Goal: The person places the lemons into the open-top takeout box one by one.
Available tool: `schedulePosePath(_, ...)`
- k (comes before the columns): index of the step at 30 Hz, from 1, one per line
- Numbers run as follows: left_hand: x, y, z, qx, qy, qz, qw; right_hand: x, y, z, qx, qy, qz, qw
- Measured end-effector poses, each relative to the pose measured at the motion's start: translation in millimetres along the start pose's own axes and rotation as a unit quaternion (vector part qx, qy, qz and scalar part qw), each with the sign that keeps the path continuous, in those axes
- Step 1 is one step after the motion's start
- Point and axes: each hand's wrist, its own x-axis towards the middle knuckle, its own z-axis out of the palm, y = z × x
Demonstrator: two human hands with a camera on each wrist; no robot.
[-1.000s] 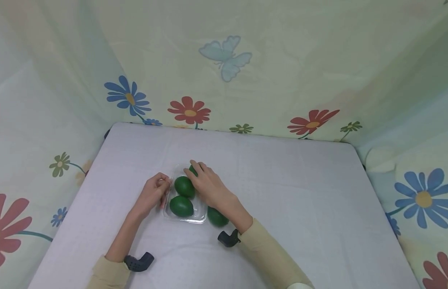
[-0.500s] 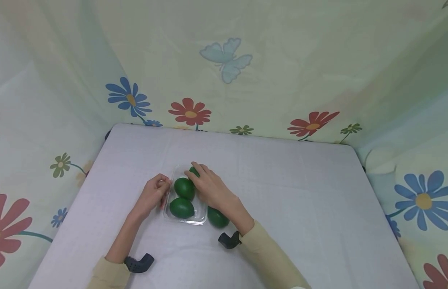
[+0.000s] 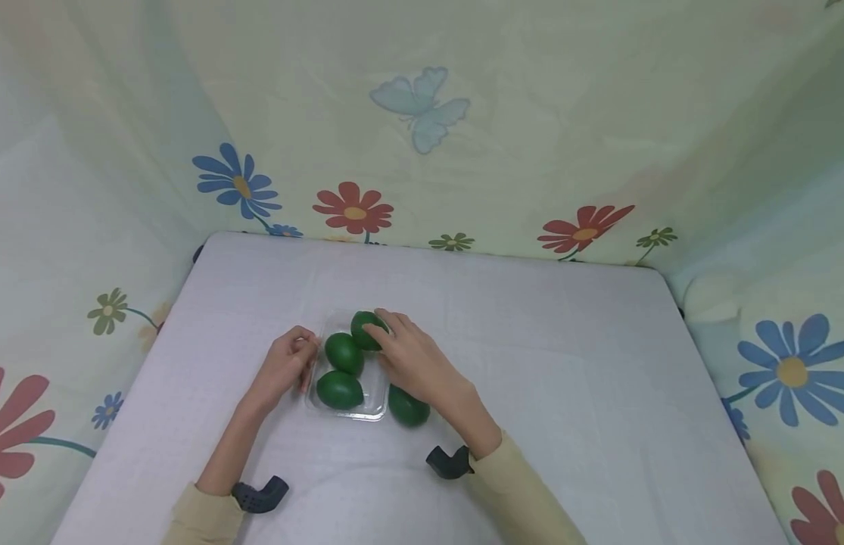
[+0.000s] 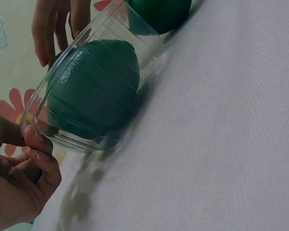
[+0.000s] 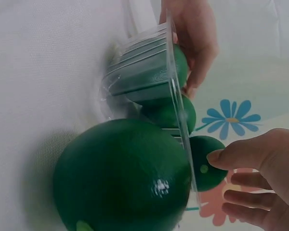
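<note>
Head view shows my left hand [image 3: 285, 369] pinching the left rim of the clear tray [image 3: 377, 409] near the table's [image 3: 565, 363] middle, steadying it. My right hand [image 3: 415, 359], fingers extended, touches the far green egg [image 3: 362, 329] in it. Another egg [image 3: 408, 406] lies outside, against the tray's right edge.

Soft even light, faint shadows; wrist views blurry up close.

Both forearms reach forward, the left hand [image 3: 285, 369] with curled fingers, the right hand [image 3: 415, 362] with fingers extended.
</note>
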Motion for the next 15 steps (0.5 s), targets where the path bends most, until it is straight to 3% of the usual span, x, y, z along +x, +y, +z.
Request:
schedulePosePath(8,0.3,0.2,0.3,0.005,-0.003,-0.001,1.0,-26.6,6.7,-11.7,0.016,0.04,-0.019,0.999)
schedulePosePath(15,1.0,-0.3,-1.4,0.005,-0.004,0.0,1.0,-53.7,10.2,-25.0,0.04,0.059,0.014,0.997)
